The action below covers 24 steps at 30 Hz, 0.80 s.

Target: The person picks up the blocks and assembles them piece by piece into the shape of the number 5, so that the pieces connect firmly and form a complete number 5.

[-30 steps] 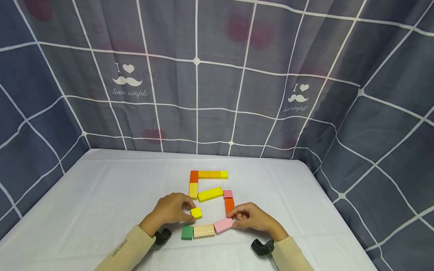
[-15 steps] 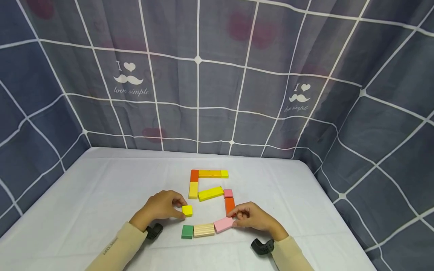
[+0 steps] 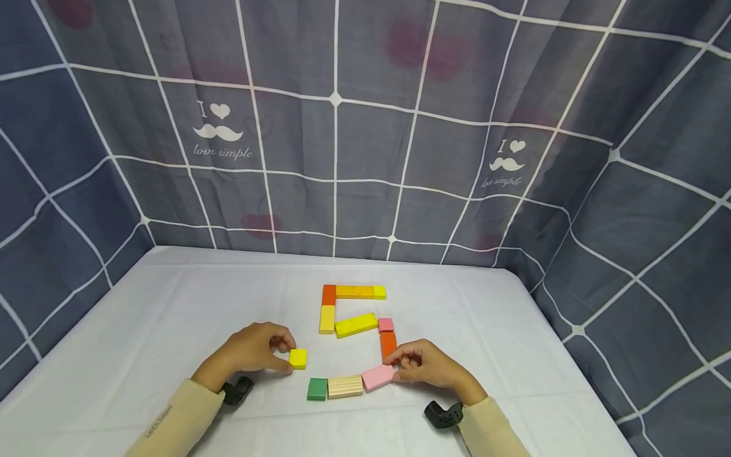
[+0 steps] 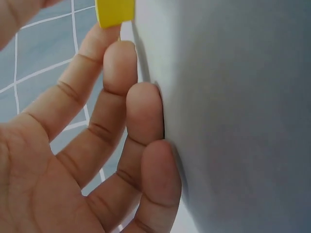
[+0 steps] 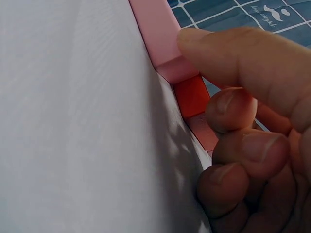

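My left hand (image 3: 251,348) pinches a small yellow block (image 3: 297,359) between thumb and fingertips, left of the other blocks. In the left wrist view that yellow block (image 4: 115,12) shows at the top edge, the remaining fingers resting along the cloth. My right hand (image 3: 428,365) holds the right end of a long pink block (image 3: 378,377) with thumb and forefinger. Seen from the right wrist, the thumb presses the end of this pink block (image 5: 158,36); the forefinger is mostly hidden. An orange-red block (image 3: 388,347) lies just behind it.
A wooden ridged block (image 3: 345,386) and a green block (image 3: 317,389) continue the front row leftward. Behind lie a slanted yellow block (image 3: 356,325), a small pink block (image 3: 385,325) and several red and yellow blocks forming a corner. A checked curtain (image 3: 365,139) surrounds the white-covered table (image 3: 143,317).
My left hand has moved left with the small yellow block, out from among the other blocks. My right hand stays at the pink block.
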### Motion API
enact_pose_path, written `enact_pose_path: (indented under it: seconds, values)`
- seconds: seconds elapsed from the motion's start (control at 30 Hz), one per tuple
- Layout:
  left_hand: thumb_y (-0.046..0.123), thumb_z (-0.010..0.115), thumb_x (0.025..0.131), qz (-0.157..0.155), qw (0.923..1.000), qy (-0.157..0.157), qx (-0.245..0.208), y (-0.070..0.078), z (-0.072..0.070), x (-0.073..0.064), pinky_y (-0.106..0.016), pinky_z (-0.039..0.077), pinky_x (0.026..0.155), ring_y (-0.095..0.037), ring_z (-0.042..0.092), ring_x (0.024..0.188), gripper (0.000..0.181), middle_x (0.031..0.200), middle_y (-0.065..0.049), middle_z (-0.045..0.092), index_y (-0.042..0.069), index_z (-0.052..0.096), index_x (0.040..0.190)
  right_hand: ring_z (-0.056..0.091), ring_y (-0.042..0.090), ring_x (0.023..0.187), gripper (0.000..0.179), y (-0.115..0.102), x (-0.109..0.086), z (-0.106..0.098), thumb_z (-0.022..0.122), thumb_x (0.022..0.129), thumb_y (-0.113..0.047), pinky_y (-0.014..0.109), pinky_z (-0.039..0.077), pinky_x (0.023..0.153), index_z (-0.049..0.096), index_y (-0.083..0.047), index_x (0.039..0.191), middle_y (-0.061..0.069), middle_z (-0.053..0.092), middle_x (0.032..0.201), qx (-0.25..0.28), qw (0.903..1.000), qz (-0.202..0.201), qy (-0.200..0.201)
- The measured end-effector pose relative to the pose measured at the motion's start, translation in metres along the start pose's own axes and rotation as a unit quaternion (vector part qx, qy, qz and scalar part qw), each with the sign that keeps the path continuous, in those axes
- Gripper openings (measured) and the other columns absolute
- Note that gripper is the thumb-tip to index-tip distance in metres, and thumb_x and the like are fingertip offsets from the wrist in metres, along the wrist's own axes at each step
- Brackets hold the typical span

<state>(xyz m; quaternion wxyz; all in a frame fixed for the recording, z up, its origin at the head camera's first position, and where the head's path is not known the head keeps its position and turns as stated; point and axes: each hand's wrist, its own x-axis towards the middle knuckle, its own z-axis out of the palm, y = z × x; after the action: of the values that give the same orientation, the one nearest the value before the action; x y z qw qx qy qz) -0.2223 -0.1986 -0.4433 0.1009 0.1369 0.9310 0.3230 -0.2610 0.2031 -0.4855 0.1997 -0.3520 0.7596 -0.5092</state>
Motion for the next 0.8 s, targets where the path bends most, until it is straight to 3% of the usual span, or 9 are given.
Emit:
enact_pose_path:
  seconds: [0.17, 0.43, 0.8]
  values:
    - [0.018, 0.099, 0.073, 0.028, 0.9995, -0.01, -0.013, -0.005, -0.0025, -0.0022, -0.035, 0.041, 0.073, -0.016, 0.052, 0.08, 0.035, 0.086, 0.007, 0.062, 0.019, 0.071, 0.093, 0.04, 0.0, 0.066, 0.028, 0.0002, 0.0, -0.0001, 0.079, 0.092, 0.004, 0.017, 0.031, 0.061, 0.074, 0.013, 0.118, -0.009, 0.048, 0.076, -0.002, 1.0, -0.001, 0.001]
    - [0.016, 0.1, 0.074, 0.076, 0.9953, -0.051, -0.034, -0.0102, -0.0026, -0.0007, -0.028, 0.043, 0.073, -0.014, 0.053, 0.08, 0.034, 0.087, 0.008, 0.063, 0.022, 0.073, 0.093, 0.04, 0.0, 0.066, 0.028, -0.0001, 0.0002, -0.0002, 0.079, 0.093, 0.004, 0.017, 0.031, 0.061, 0.074, 0.013, 0.119, -0.009, 0.048, 0.076, -0.001, 1.0, 0.001, 0.002]
    - [0.016, 0.102, 0.071, 0.075, 0.9942, -0.071, -0.031, -0.0036, -0.001, -0.0039, -0.028, 0.042, 0.071, -0.014, 0.052, 0.079, 0.035, 0.087, 0.009, 0.065, 0.023, 0.073, 0.09, 0.039, 0.0, 0.066, 0.028, -0.0006, 0.0002, 0.0003, 0.079, 0.093, 0.003, 0.017, 0.03, 0.061, 0.074, 0.013, 0.119, -0.009, 0.048, 0.076, -0.004, 1.0, 0.0, 0.001]
